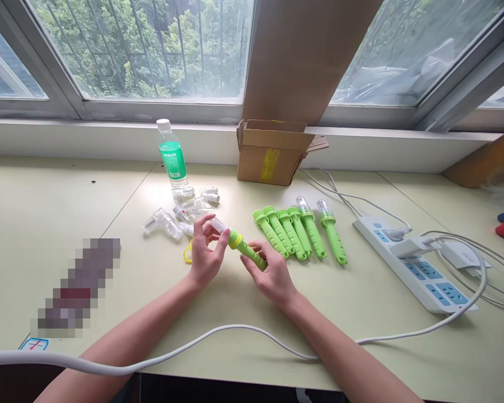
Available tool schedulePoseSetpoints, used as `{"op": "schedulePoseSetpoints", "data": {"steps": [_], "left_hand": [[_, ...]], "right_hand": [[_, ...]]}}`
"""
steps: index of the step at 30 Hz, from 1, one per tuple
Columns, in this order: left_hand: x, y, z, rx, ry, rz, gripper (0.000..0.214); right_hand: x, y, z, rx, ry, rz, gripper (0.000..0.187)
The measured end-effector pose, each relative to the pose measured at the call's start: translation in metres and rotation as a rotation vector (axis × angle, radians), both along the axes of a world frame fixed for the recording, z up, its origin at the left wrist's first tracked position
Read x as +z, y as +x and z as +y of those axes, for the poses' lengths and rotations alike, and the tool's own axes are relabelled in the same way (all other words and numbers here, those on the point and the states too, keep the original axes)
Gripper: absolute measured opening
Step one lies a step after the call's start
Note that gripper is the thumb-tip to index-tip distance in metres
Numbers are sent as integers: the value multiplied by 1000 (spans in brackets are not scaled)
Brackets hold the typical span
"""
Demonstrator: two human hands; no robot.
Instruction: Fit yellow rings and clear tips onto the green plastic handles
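Note:
My right hand (271,271) grips the lower part of a green plastic flashlight handle (247,250), held tilted above the table with a yellow ring at its threaded collar. At its upper end my left hand (208,252) pinches a white piece with a clear ribbed tip (219,225), which meets the collar. Whether the two are joined I cannot tell. A yellow ring (187,254) lies beside my left hand. Behind it are several clear ribbed caps (168,223) and white bulb pieces (210,197). Right of my hands lies a row of green handles (292,232), two with clear caps (302,204).
A water bottle (173,157) stands behind the caps. An open cardboard box (273,151) sits at the back. To the right are a power strip (415,268) and chargers. A white cable (218,330) crosses the front over my forearms. A pixelated object (79,285) lies left.

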State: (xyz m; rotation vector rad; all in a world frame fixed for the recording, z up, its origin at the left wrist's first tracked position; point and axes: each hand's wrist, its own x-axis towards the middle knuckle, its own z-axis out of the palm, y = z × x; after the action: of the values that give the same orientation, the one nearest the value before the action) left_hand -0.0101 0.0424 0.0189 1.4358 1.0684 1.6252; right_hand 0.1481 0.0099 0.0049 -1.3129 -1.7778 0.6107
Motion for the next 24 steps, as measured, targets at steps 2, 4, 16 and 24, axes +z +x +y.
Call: {"op": "schedulePoseSetpoints", "data": {"steps": [2,4,16,24], "left_hand": [[0,0,0,-2,-5,0,38],[-1,-1,0,-6,-9,0,39],[-2,-1,1,-21,4,10,39],[-2,0,-1,-79,-44,-40,51]], "right_hand": [[-1,-1,-1,-15,-17,27,24],[-2,-1,-1,-19,-35,29,20],[2,1,0,37,3,-30,22],[2,-1,-1,-2,10,4,20]]}}
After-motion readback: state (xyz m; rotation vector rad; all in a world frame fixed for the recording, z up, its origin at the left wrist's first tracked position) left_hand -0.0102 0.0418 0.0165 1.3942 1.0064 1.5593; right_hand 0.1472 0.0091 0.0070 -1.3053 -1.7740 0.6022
